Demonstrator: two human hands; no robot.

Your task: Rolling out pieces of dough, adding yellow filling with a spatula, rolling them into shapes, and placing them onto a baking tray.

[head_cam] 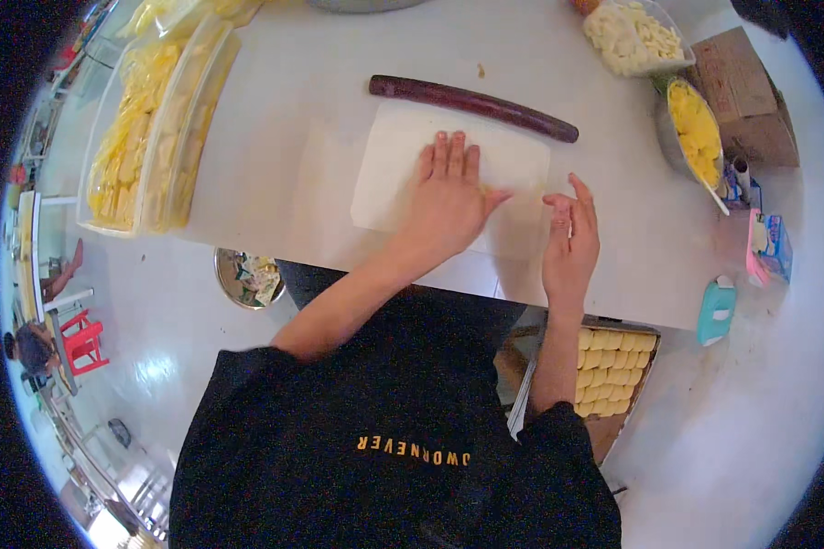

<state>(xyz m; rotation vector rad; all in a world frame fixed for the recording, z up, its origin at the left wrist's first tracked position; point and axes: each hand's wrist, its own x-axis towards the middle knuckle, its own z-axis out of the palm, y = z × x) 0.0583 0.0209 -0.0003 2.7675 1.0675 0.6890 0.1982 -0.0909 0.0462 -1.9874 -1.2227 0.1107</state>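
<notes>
My left hand lies palm down on a thin white rectangular sheet, its fingers stretched forward and the thumb out to the side. Whether the sheet is a board, paper or dough, I cannot tell. Just past the sheet's far edge lies a dark wooden rolling pin, slightly slanted. To the right of the sheet, my right hand is held over the table near its front edge, fingers loosely bent and apart. Nothing shows in its grasp.
Plastic tubs of yellow pieces stand on the table at left. At right are a tub of pale pieces, a metal bowl of yellow filling, a cardboard box and a teal packet. Yellow dough pieces fill a tray below.
</notes>
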